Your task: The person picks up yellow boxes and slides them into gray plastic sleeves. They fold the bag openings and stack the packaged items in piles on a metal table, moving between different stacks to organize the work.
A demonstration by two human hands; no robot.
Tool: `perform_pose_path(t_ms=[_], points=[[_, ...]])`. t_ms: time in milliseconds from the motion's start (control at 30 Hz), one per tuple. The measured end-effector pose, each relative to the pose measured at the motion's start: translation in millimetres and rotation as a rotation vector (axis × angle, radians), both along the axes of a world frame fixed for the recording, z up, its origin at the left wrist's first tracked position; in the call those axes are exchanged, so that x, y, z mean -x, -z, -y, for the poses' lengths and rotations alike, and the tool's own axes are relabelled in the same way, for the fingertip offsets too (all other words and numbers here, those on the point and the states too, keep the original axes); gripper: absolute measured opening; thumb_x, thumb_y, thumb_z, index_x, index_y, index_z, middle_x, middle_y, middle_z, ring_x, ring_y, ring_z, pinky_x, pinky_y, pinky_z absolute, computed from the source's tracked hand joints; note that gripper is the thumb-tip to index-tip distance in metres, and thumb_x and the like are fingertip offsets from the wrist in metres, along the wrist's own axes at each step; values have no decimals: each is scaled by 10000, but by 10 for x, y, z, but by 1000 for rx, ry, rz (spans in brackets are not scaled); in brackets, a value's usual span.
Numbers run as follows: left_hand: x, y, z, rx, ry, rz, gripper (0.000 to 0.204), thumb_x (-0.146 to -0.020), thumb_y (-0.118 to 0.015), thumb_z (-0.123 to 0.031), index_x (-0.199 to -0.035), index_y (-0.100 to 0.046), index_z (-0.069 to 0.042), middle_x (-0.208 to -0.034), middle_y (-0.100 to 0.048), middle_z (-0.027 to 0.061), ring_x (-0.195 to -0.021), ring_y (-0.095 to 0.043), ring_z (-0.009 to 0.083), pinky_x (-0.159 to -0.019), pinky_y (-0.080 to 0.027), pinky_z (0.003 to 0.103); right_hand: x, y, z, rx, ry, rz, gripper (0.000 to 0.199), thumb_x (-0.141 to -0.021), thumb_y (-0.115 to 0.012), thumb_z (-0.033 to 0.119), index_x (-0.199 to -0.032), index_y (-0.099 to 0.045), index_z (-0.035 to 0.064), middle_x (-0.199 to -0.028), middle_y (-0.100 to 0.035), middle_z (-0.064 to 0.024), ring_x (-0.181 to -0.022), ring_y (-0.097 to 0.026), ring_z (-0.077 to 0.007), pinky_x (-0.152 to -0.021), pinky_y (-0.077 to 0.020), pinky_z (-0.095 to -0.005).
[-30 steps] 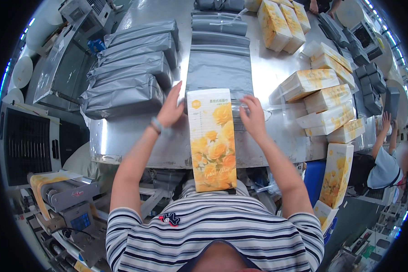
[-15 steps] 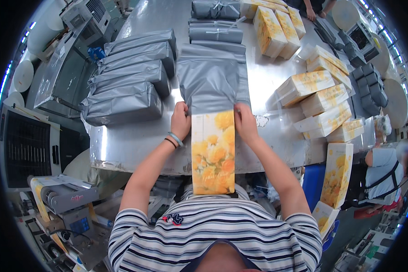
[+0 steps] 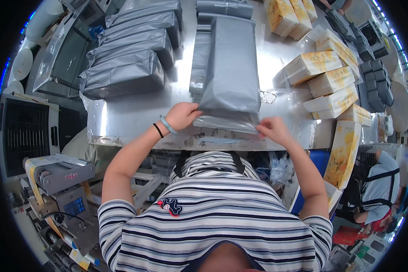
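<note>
A filled grey plastic mailing bag (image 3: 233, 68) lies lengthwise in front of me, its mouth flap facing my body. My left hand (image 3: 184, 116) pinches the left corner of that flap between thumb and fingers. At the right corner my right hand (image 3: 275, 130), slightly blurred, grips the plastic edge with its fingertips. The bag has a boxy shape, and whatever is inside is hidden. Beneath its left side shows a stack of flat grey bags (image 3: 201, 59).
Several filled grey bags (image 3: 122, 75) lie in a row on the left of the metal table (image 3: 122, 122). Yellow-flowered packs (image 3: 315, 68) lie on the right, with more grey bundles (image 3: 376, 84) beyond. A printer-like machine (image 3: 63, 174) stands lower left. Another person (image 3: 378, 181) is at right.
The yellow-flowered pack has gone out of sight into the grey bag, which now bulges and lies farther from my body. My hands have moved to the corners of its flap.
</note>
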State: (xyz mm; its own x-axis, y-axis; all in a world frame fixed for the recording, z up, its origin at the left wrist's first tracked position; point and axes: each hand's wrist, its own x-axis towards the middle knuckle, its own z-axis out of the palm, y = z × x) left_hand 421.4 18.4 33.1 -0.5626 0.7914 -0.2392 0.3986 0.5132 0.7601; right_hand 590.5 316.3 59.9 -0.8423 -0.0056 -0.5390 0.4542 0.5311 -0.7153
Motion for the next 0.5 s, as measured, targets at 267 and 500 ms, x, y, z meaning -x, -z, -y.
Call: perform_pose_path(t_ms=[267,500], points=[[-362,482,191,-389,-376,632,180,-945,-520,-90,-1011,-607,54,-830,-659,70,-744,-634,94,-685,-527,205,610,574,739,142,330,-441,231,-812,-680,206,-928,-691,6,-746,-685,-85,-623,-615,-154,-640,-499,-296],[-300,438,191,-426,-226,736,187,-947,-502,-61,-1056,-601,54,-892,-668,83,-808,-651,113,-724,-537,222,657,636,1438,-23,139,-873,224,-802,-685,170,-961,-668,14,-997,-660,-143,-888,-652,-237,-757,-512,-312]])
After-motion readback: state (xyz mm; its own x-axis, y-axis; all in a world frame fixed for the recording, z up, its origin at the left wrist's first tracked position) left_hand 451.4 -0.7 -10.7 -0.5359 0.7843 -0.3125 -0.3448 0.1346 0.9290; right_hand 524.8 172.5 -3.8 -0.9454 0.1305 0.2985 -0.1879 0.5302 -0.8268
